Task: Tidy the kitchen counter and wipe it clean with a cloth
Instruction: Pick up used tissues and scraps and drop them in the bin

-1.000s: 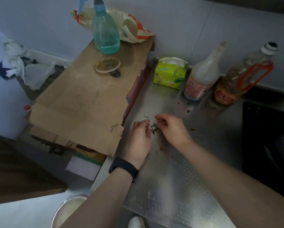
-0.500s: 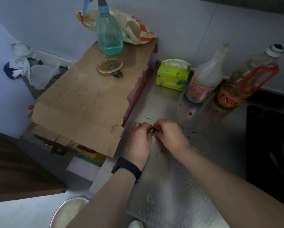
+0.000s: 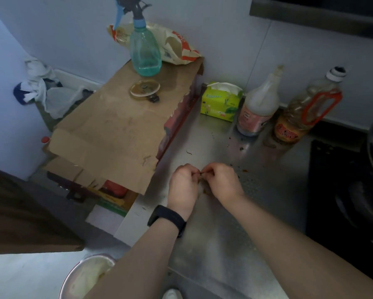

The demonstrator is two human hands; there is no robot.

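The steel counter (image 3: 220, 244) carries brown crumbs and stains (image 3: 244, 169) near its middle and a thin dark scrap (image 3: 188, 152) further back. My left hand (image 3: 182, 185) and my right hand (image 3: 219, 182) meet over the counter, fingertips pinched together around small dark scraps of debris (image 3: 201, 174). The left wrist wears a black band. No cloth lies on the counter.
A cardboard sheet (image 3: 107, 134) lies to the left with a spray bottle (image 3: 145, 52), a small dish (image 3: 145, 89) and a snack bag (image 3: 177, 48). A tissue pack (image 3: 221, 102), a white bottle (image 3: 259, 104) and an oil bottle (image 3: 306, 111) line the wall. A black stove (image 3: 343, 190) is right; a metal bowl (image 3: 86, 277) is below.
Both hands have closed together over the debris; a second ago the fingers were slightly apart with the scraps visible between them. The view shifted slightly.
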